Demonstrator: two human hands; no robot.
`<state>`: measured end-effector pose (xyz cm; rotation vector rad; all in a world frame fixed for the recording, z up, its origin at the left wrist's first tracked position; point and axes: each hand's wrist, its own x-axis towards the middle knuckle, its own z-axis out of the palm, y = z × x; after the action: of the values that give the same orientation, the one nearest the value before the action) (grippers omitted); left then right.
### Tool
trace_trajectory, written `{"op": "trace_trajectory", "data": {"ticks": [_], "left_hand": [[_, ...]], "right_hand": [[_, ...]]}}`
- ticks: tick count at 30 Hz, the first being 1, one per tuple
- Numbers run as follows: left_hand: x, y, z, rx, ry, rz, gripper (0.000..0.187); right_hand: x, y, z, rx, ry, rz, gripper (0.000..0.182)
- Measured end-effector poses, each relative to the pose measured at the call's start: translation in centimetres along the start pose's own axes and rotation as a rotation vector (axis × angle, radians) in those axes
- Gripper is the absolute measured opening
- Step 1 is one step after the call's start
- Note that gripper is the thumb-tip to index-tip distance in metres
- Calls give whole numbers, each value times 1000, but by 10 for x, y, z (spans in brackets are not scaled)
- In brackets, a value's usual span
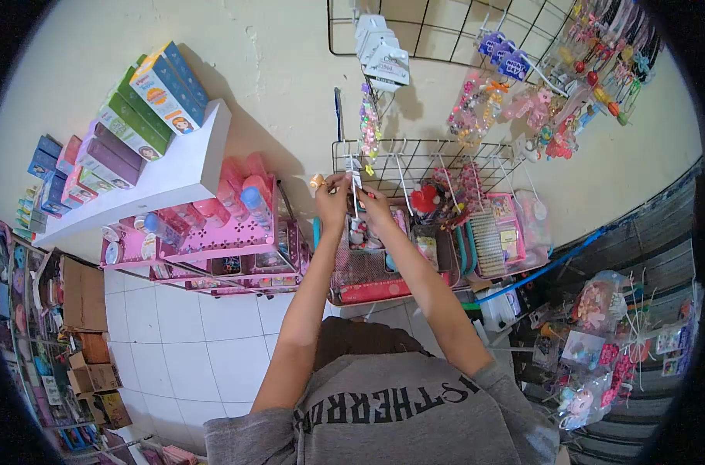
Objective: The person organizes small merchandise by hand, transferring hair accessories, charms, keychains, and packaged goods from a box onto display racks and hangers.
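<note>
Both my hands are raised together in front of the wire grid, above a pink mesh basket. My left hand has its fingers pinched at a small white card near a grid hook. My right hand is close beside it, its fingers curled at the card's lower part. A small orange-beige item shows at the left of my left hand. Just above hangs a strand of colourful beads, below white cards.
A white shelf with boxes juts out at the left, above a pink rack of bottles. Hair accessories hang at the upper right. Bagged items hang at the lower right. Cardboard boxes stand at the far left.
</note>
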<state>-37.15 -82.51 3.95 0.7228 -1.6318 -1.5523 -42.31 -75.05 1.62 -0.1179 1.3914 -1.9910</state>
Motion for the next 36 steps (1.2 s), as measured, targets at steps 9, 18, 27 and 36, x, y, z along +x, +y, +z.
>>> {"op": "trace_trajectory", "data": {"ticks": [9,18,27,36], "left_hand": [[9,-21,-4,-18,66,14,31],[-62,24,-57,-1203,-144,-471,38],[-87,38,-36,-994,6,-367,47],[-55,8,-90,394,-497,-380,41]], "right_hand": [[12,4,-14,-23,4,60,24],[-63,13,-22,-113,131,-420,28],[-130,2,9,-359,-87,-416,16],[-104,-30,-3,-648,-20,-603,24]]}}
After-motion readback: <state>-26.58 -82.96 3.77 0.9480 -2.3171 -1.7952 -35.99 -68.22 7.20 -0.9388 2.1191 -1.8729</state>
